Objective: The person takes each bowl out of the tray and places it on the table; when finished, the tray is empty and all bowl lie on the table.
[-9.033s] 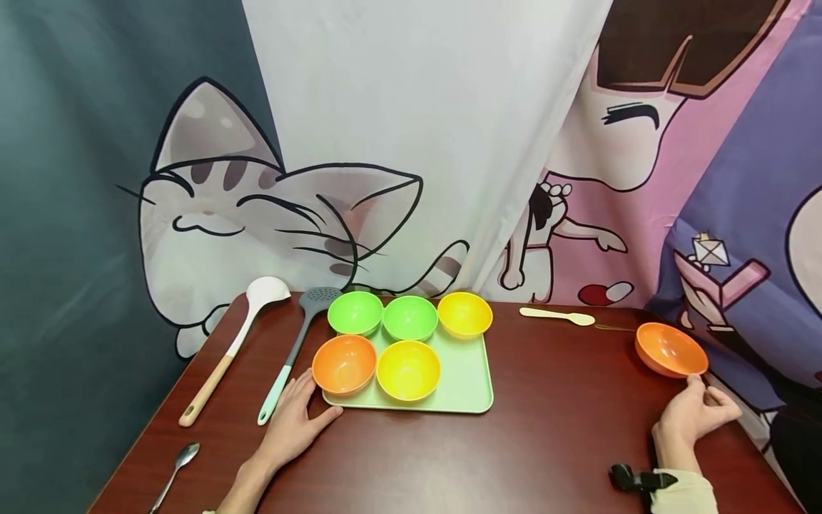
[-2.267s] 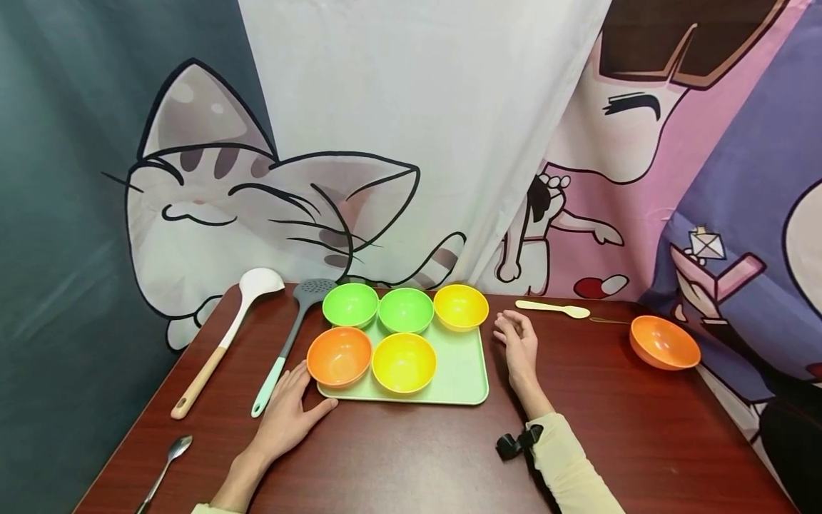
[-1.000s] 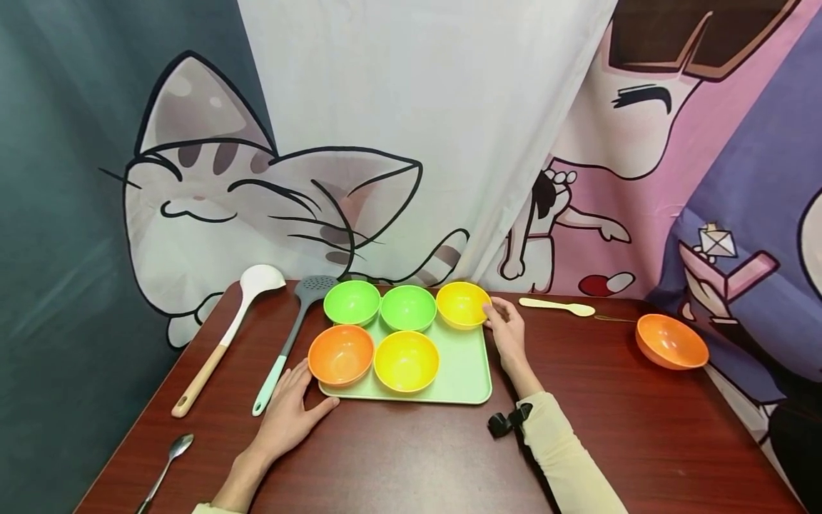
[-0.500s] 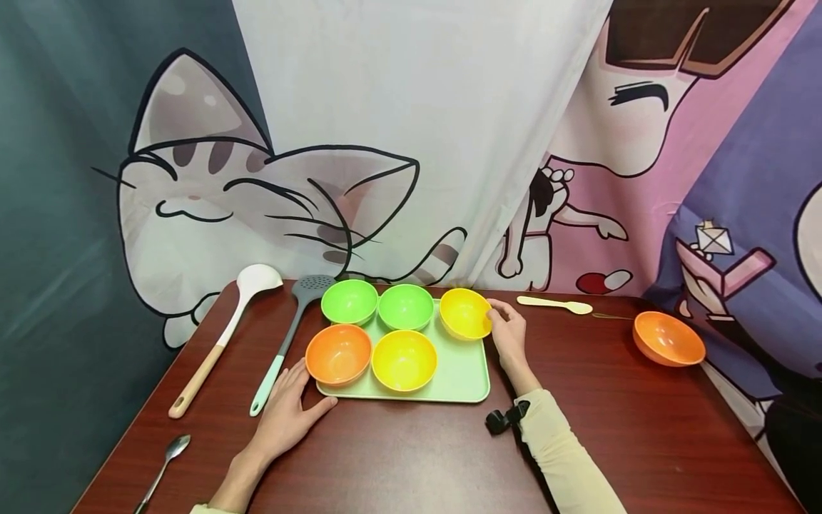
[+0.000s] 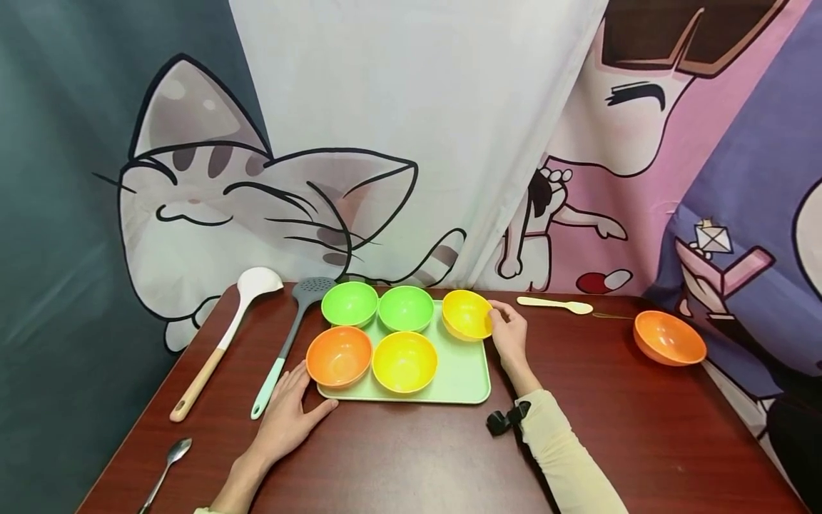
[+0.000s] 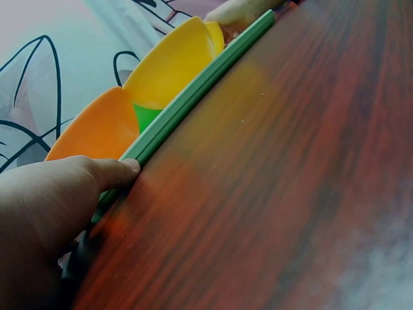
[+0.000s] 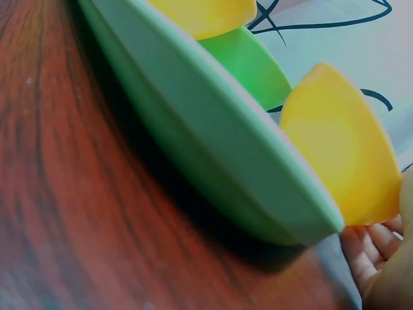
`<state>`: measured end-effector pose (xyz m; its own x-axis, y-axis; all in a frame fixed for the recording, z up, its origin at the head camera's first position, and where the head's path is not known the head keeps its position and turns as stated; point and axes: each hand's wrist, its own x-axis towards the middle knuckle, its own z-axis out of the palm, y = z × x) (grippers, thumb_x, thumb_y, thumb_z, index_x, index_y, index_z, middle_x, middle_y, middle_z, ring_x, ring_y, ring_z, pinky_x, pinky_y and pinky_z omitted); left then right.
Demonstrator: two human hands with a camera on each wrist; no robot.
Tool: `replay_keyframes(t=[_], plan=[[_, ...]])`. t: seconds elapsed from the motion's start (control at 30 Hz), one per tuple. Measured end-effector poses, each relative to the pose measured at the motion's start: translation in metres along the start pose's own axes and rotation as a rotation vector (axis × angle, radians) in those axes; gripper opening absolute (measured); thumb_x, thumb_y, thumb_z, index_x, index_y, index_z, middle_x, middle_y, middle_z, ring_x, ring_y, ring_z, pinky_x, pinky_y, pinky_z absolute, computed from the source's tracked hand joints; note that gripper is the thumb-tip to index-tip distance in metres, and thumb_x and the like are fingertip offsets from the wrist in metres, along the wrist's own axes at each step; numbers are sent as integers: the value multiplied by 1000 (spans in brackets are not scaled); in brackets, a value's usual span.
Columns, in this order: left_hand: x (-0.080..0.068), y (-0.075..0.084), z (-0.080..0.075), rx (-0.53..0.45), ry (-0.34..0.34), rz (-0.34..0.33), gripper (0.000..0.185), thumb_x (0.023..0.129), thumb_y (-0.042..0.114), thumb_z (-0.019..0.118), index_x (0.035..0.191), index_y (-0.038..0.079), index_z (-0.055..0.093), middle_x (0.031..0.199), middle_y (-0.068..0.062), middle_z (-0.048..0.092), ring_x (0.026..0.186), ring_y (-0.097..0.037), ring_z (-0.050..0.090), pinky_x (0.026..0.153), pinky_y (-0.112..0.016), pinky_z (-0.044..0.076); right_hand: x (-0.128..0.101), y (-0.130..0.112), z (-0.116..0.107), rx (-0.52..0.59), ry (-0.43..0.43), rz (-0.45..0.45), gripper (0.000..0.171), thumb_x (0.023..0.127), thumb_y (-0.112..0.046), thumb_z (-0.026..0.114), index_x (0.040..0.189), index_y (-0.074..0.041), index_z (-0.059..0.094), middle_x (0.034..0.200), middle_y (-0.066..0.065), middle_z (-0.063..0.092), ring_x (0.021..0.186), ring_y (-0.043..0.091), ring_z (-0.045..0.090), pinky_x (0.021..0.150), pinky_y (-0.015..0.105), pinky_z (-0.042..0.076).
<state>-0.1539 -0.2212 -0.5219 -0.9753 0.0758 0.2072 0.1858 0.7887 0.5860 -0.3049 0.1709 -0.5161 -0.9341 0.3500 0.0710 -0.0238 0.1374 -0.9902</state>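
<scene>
At the back right of the pale green tray (image 5: 465,371), my right hand (image 5: 510,339) pinches the rim of a yellow bowl (image 5: 467,315). In the right wrist view this yellow bowl (image 7: 342,148) stands over the tray corner, with fingertips (image 7: 371,248) under its side. My left hand (image 5: 289,414) lies at the tray's front left corner, fingers extended beside an orange bowl (image 5: 339,357). The left wrist view shows its thumb (image 6: 119,173) on the tray edge. A second yellow bowl (image 5: 404,362) and two green bowls, one left (image 5: 349,305) and one middle (image 5: 406,309), are on the tray.
Left lie a white ladle (image 5: 221,343), a grey slotted turner (image 5: 292,343) and a metal spoon (image 5: 167,467). At the back right are a cream spoon (image 5: 555,305) and another orange bowl (image 5: 669,338). A printed curtain (image 5: 411,143) hangs behind the table (image 5: 616,421).
My right hand has left the orange bowl at far right, come left to the tray and gripped the back yellow bowl, which has shifted slightly right and nearer. The left hand stays in place.
</scene>
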Motion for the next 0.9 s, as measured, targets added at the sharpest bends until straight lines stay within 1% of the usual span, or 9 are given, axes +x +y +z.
replay_keyframes(t=[0.2, 0.3, 0.53, 0.77, 0.9], plan=[[-3, 0, 0, 0, 2, -4, 86, 85, 44, 76, 148, -4, 43, 152, -28, 41, 143, -44, 36, 120, -60, 19, -2, -1, 0, 49, 41, -9, 25, 96, -13, 55, 112, -4, 73, 107, 17, 69, 76, 8, 61, 66, 15, 52], [-2, -1, 0, -1, 4, 3, 86, 85, 44, 77, 148, -4, 43, 152, -28, 42, 143, -44, 36, 119, -60, 19, -1, 0, 0, 90, 65, -14, 25, 95, -12, 56, 111, -2, 73, 105, 15, 68, 76, 8, 61, 67, 14, 52], [0, -1, -1, 5, 12, 21, 84, 84, 42, 78, 147, -4, 44, 151, -26, 44, 143, -40, 37, 119, -60, 20, -3, 2, -3, 123, 114, -2, 26, 94, -12, 55, 110, -1, 72, 103, 10, 66, 78, 10, 60, 68, 14, 52], [-4, -1, -1, 6, -8, 0, 85, 84, 43, 77, 147, -5, 44, 151, -28, 42, 143, -43, 36, 119, -61, 19, -5, 0, -9, 122, 114, 33, 27, 95, -12, 53, 111, 1, 70, 106, 10, 63, 83, 13, 58, 70, 14, 50], [-2, 0, -1, -2, 2, 10, 85, 85, 42, 77, 147, -4, 44, 152, -28, 42, 143, -44, 36, 119, -61, 19, -2, -3, -13, 150, 126, 18, 28, 95, -12, 53, 111, 4, 69, 105, 9, 62, 84, 13, 57, 71, 14, 49]])
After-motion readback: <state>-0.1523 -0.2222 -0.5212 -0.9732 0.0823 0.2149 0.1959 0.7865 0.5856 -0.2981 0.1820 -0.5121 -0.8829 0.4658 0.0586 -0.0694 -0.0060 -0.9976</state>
